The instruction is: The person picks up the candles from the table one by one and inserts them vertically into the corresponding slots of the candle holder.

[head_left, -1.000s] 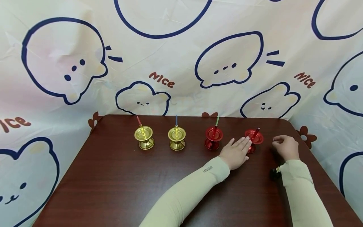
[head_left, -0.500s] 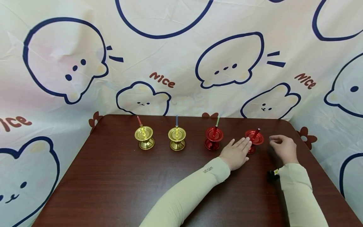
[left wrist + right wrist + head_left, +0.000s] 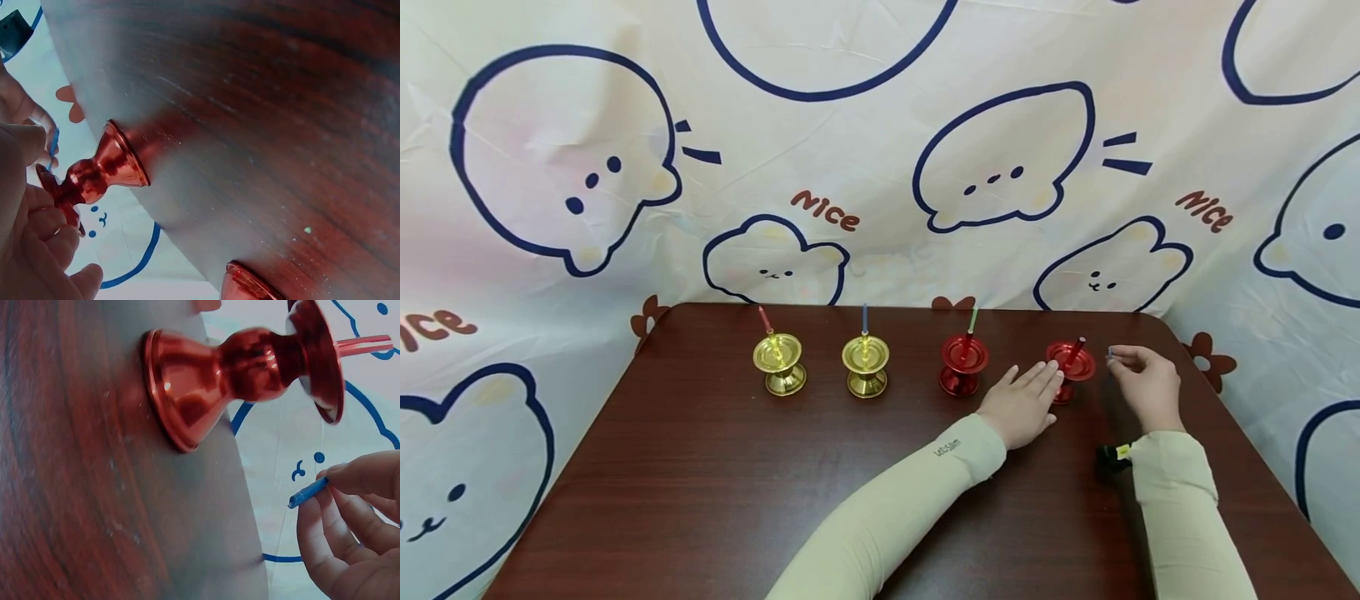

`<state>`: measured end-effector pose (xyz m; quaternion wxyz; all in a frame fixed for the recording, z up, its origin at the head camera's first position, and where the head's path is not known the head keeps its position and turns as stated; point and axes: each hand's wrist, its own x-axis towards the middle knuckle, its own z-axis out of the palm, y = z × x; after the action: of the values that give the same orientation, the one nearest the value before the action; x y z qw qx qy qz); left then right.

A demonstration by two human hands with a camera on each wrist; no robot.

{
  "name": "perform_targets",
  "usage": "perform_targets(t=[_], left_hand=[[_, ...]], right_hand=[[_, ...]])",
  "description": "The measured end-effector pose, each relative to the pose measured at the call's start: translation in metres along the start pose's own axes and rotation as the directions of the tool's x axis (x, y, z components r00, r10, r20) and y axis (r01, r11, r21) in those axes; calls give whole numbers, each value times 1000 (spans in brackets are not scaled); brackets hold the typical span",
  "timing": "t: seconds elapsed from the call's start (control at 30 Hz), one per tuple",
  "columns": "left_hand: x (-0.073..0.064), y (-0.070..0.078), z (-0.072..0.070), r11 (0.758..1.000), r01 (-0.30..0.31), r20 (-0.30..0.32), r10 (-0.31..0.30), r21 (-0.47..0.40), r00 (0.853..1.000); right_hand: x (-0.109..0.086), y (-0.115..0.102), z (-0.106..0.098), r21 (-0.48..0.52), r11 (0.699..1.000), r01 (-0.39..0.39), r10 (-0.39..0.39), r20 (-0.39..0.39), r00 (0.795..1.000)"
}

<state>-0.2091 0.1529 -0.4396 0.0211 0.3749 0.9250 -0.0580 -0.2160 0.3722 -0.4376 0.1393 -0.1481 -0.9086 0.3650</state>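
Observation:
My left hand (image 3: 1017,408) reaches across with fairly straight fingers, touching the dish of the rightmost red candlestick (image 3: 1063,367). That candlestick stands upright, its top socket tube (image 3: 365,345) holding no candle. In the left wrist view, my left fingertips (image 3: 47,222) overlap the dish's edge. To the right of it, my right hand (image 3: 1146,383) pinches a short blue candle (image 3: 308,492) between thumb and fingertips, raised off the table. The candle lies close beside the dish and below the socket's height, with one end sticking out of the grip.
Left of the hands stand another red candlestick (image 3: 962,360) with a green candle (image 3: 974,320), a gold one (image 3: 867,363) with a blue candle, and a gold one (image 3: 780,360) with a red candle. A patterned cloth (image 3: 880,142) rises behind the dark table (image 3: 700,500).
My right hand has moved slightly left and up toward the rightmost red candlestick, the blue candle now showing at its fingertips. My left hand stays at the dish.

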Motion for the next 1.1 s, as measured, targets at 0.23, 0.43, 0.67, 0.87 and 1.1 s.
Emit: perform_targets(t=[0.23, 0.43, 0.67, 0.87, 1.1], left_hand=[[2, 0, 2, 1000, 4, 6, -4, -20, 1000], [1, 0, 2, 1000, -4, -7, 4, -16, 1000], [2, 0, 3, 1000, -6, -7, 6, -23, 1000], [3, -1, 3, 1000, -7, -8, 6, -27, 1000], [-1, -2, 0, 999, -9, -4, 9, -42, 1000]], right_hand=[[-3, -5, 2, 62, 998, -18, 22, -60, 998], [-5, -8, 4, 148, 989, -26, 44, -122, 992], [-7, -17, 6, 240, 971, 4, 45, -199, 979], [-8, -22, 8, 303, 949, 81, 0, -259, 966], [-8, -26, 10, 333, 933, 139, -34, -301, 953]])
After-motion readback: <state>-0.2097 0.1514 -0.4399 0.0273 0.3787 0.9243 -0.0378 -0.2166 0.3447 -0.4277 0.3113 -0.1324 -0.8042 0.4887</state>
